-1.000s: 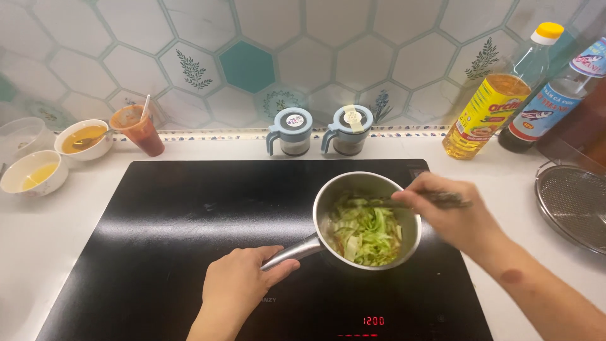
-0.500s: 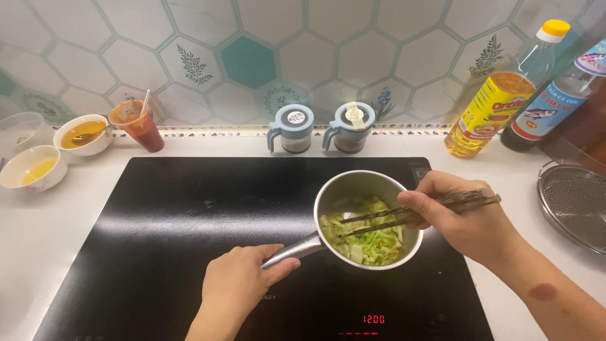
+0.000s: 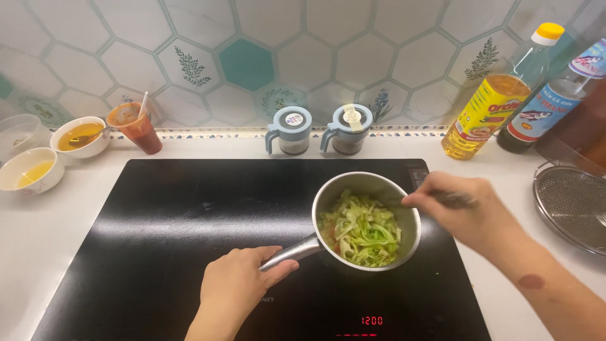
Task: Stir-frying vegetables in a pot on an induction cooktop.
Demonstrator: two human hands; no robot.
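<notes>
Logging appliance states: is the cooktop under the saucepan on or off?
On: the black induction cooktop shows lit red digits on its front display, under the saucepan.

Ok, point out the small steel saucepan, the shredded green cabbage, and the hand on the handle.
Small steel saucepan [image 3: 404,189]: head view, far inner wall.
Shredded green cabbage [image 3: 363,230]: head view, middle of the heap.
Left hand [image 3: 237,287]: head view, back of the hand gripping the handle.
</notes>
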